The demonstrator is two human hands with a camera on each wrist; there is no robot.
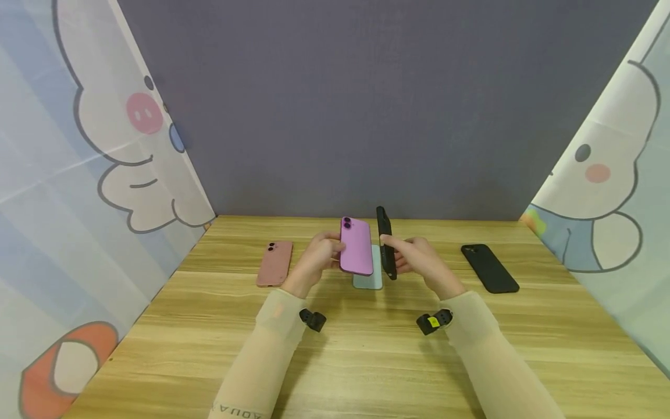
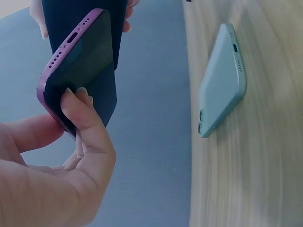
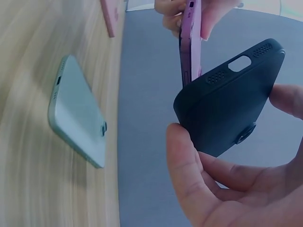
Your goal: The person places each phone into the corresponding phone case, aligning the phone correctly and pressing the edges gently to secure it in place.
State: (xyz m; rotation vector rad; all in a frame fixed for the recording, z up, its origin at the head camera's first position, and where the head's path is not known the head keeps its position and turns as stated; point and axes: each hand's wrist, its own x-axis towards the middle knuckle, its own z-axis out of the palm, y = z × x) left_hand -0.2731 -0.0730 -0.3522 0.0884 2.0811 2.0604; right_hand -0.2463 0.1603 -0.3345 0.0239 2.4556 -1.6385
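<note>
We see a dark panel (image 1: pixel 356 116) rising behind the wooden worktop (image 1: pixel 366 361). Over the middle of the worktop, toward its back edge, both hands work raised. The left hand (image 1: pixel 321 256) pinches the lilac phone (image 1: pixel 357 247) by one side, with fingertips against its dark screen. The right hand (image 1: pixel 419 259) has its digits curled on opposite sides of the black case (image 3: pixel 227 104), which stands on edge just beside the phone; in the head view we find a narrow gap between them.

Below them a mint phone (image 1: pixel 369 282) lies flat. A pink phone (image 1: pixel 274 265) lies toward the back left corner, and a black phone (image 1: pixel 489 269), perhaps only a cover, toward the back right.

We take the step in hand to be bringing phone and case together, not yet joined. The next move, we think, calls for turning the case's hollow toward the lilac back, matching its camera ring (image 3: pixel 245 134) to the lenses and its bottom cutout to the charging port (image 2: pixel 72 37).
</note>
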